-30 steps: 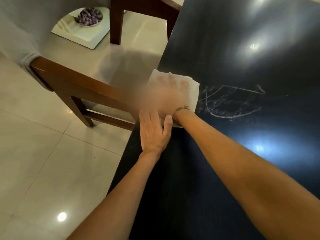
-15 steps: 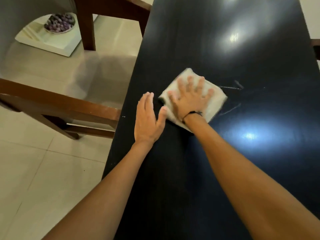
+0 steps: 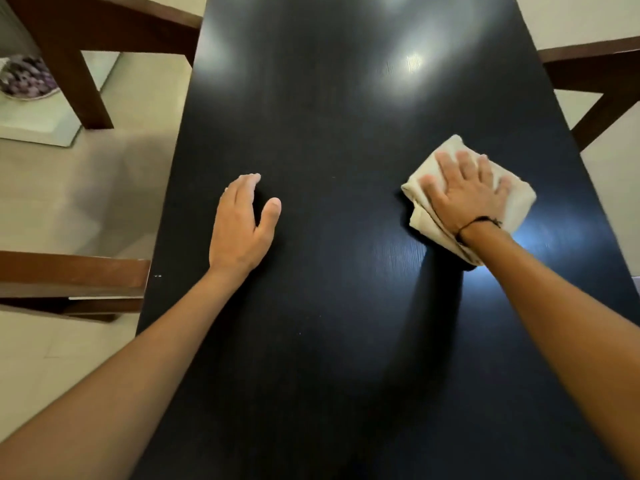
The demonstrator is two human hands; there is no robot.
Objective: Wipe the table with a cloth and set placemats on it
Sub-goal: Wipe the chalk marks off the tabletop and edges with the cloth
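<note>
Black, glossy, long rectangular table [image 3: 346, 341], ceiling lights mirrored in its top; pale tiled floor [image 3: 52, 341]; brown wooden chairs [image 3: 69, 275] either side. Right hand [image 3: 465, 192]: fingers spread flat, pressing a folded cream cloth [image 3: 519, 202], which lies directly under the palm near the table's right edge. Left hand [image 3: 242, 225]: well apart from the cloth, flat on the bare top, fingers straight, holding nothing.

The cloth [image 3: 516, 199] is lying on the bench [image 3: 329, 116] toward its right edge, with the right hand [image 3: 464, 194] lying flat on top of it. The left hand [image 3: 240, 225] is resting on the bench well to the left of the cloth. Chairs are standing at both sides: two [image 3: 93, 46] [image 3: 69, 278] at the left, one [image 3: 602, 81] at the right.
</note>
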